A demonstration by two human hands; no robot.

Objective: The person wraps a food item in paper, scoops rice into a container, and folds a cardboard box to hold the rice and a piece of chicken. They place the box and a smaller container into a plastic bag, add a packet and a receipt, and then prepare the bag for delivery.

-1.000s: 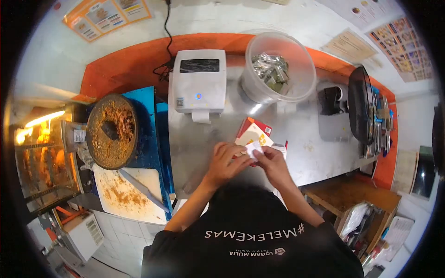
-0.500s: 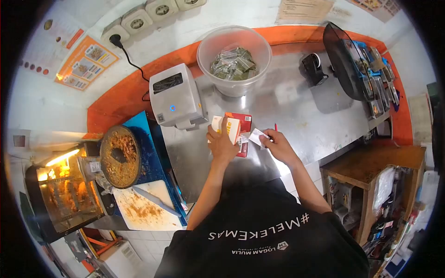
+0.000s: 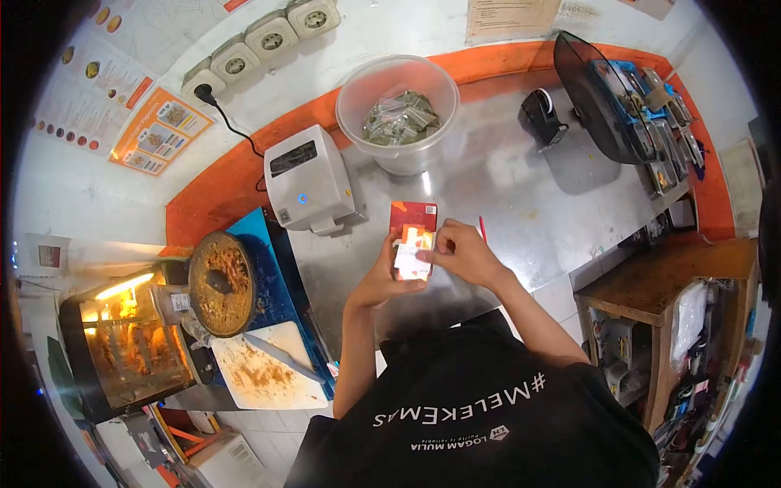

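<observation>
My left hand (image 3: 381, 278) is wrapped round a small orange-and-white box (image 3: 416, 237), its thumb along the lower edge. A white label (image 3: 409, 259) lies over the face of this box, bright with glare. My right hand (image 3: 468, 254) is closed at the box's right side, with a fingertip on the label; its exact grip is partly hidden. Just beyond the small box, a flat red box (image 3: 413, 213) shows on the steel table.
On the steel table (image 3: 521, 207) are a label printer (image 3: 307, 179), a clear bucket (image 3: 399, 150) of green packets, a red pen (image 3: 482, 228) and a black tape dispenser (image 3: 543, 118). At left, a knife (image 3: 281, 356) lies on a white board (image 3: 264, 382) near a round pan (image 3: 220, 285).
My left hand has turned and drawn the small box nearer my body. My right hand has moved left, bringing the white label onto the box.
</observation>
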